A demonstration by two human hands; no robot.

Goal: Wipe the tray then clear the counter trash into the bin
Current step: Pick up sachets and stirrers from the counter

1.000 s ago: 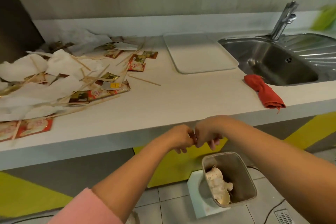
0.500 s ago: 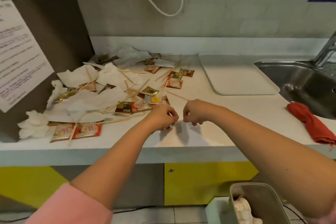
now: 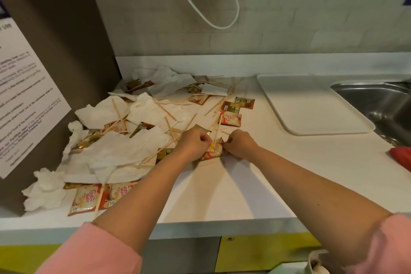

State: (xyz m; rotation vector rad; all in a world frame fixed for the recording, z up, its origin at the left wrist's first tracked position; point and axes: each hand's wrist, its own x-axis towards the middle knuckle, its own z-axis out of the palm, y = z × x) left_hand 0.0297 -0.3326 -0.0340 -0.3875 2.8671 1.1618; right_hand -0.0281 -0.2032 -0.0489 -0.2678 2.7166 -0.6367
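Crumpled white napkins (image 3: 124, 151), wooden stir sticks (image 3: 165, 110) and red and gold sachets (image 3: 232, 118) litter the left half of the white counter (image 3: 233, 189). My left hand (image 3: 192, 143) and my right hand (image 3: 240, 145) are side by side at the right edge of this pile, fingers curled, both pinching a crumpled red and white sachet (image 3: 213, 152) between them. The white tray (image 3: 311, 104) lies flat to the right, next to the sink. Only the bin's rim (image 3: 313, 260) shows at the bottom right.
A steel sink (image 3: 382, 104) sits at the far right, with a red cloth (image 3: 402, 158) on the counter edge before it. A dark panel with a printed notice (image 3: 26, 100) walls off the left. A white cable (image 3: 209, 6) hangs on the back wall.
My hands rose from over the bin below the counter and moved forward onto the trash pile, where they took hold of a sachet. The view swung left and up.
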